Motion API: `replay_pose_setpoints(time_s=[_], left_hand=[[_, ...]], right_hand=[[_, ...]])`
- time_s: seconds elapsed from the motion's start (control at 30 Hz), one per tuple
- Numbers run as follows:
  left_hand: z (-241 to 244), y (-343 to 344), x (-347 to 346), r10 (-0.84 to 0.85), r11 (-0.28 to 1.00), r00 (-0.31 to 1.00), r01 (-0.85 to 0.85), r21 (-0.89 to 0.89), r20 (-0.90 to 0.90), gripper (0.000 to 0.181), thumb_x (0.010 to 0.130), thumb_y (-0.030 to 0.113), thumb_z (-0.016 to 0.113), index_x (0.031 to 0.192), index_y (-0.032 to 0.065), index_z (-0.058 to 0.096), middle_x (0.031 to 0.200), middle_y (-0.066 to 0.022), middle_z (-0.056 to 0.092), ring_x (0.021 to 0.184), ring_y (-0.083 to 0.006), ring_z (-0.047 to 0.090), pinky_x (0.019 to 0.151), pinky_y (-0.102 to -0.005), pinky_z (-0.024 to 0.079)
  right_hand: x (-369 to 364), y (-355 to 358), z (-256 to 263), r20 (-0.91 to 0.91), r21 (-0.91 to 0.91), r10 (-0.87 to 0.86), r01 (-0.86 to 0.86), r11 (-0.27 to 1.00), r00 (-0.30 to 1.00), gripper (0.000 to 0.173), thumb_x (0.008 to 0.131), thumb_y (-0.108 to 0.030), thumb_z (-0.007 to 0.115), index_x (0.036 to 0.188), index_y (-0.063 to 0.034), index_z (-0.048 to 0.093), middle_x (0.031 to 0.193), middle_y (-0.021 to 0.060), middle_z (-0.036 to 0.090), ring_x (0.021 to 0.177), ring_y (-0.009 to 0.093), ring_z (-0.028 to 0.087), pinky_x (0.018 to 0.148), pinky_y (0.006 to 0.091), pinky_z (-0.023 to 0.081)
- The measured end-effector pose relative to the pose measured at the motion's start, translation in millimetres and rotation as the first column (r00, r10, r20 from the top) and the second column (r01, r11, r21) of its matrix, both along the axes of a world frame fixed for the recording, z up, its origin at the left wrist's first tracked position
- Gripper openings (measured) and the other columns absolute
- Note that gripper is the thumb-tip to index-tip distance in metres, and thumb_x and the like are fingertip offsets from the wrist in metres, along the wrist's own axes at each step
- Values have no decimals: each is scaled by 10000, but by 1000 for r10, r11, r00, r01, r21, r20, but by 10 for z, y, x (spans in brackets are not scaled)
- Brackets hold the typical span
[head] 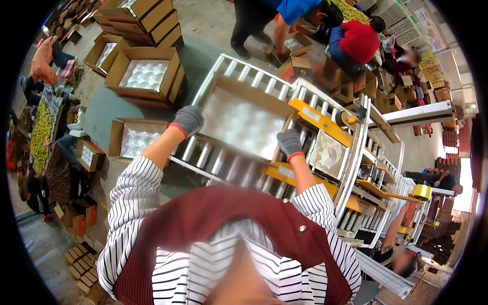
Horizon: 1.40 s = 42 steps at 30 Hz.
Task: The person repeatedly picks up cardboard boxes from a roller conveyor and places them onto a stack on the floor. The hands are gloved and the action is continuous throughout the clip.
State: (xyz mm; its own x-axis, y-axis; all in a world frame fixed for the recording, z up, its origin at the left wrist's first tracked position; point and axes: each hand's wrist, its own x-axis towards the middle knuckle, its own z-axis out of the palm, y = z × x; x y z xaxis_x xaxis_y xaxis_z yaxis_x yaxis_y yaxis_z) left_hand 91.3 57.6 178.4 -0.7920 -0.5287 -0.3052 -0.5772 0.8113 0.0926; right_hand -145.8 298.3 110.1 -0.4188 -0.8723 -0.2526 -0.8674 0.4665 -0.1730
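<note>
An open cardboard box (248,90) lies over the metal roller conveyor (219,162) in front of me, a pale moulded tray or liner (244,122) showing blurred inside it. My left hand (189,119), in a grey knit glove with a red cuff, grips the box's left side. On the right side of the same box my gloved right hand (290,143) is closed at the near corner. What lies under the liner is hidden. Yellow guide bars (320,122) of the machine stand just right of the box, partly beside my right hand.
Open boxes with moulded trays (144,74) are stacked at the upper left; another box (115,139) stands left of the conveyor. A co-worker in blue (295,15) bends over boxes beyond it. The machine's frame (354,152) and a yellow tape roll (422,192) are at the right.
</note>
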Motion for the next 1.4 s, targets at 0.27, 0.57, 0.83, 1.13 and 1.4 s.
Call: replay_pose_setpoints(time_s=[0.27, 0.57, 0.83, 1.13, 1.4], left_hand=[[111, 267, -277, -484, 835, 834, 350, 424, 264, 367, 749, 353, 487, 854, 19, 596, 855, -184, 587, 803, -303, 574, 706, -362, 445], [204, 281, -454, -307, 948, 943, 291, 131, 129, 622, 593, 585, 587, 935, 70, 523, 773, -163, 575, 758, -309, 562, 678, -390, 429], [-652, 68, -492, 240, 968, 742, -228, 101, -626, 413, 723, 286, 581, 1009, 25, 439, 902, -165, 494, 878, -325, 469, 776, -380, 377], [-1015, -181, -456, 654, 746, 589, -397, 535, -475, 503, 811, 345, 466, 1207, 62, 336, 1001, -209, 496, 908, -320, 504, 806, -358, 379], [-1102, -442, -461, 521, 747, 774, -210, 630, -360, 479, 848, 338, 393, 1281, 183, 259, 1127, -169, 470, 1013, -305, 472, 858, -337, 356]], right_hand=[[452, -528, 37, 450, 161, -324, 281, 946, 832, 516, 807, -422, 334, 864, 45, 548, 924, 251, 529, 899, 365, 491, 813, 397, 366], [199, -486, 265, 760, 359, -451, 276, 892, 468, 335, 793, -287, 449, 821, 29, 556, 862, 218, 558, 866, 301, 533, 722, 374, 428], [-49, -742, 844, -156, -232, -141, 102, 967, 978, 582, 686, -538, 506, 1067, -100, 459, 1040, 111, 516, 990, 212, 481, 849, 433, 330], [932, -263, 536, -92, 211, 23, -3, 977, 995, 925, 606, -629, 495, 1302, -100, 191, 1352, 124, 166, 1250, 281, 141, 924, 607, 75], [723, -187, 549, 11, 112, 18, -19, 994, 1000, 903, 585, -516, 579, 1294, -97, 209, 1343, 133, 184, 1245, 301, 155, 886, 649, 108]])
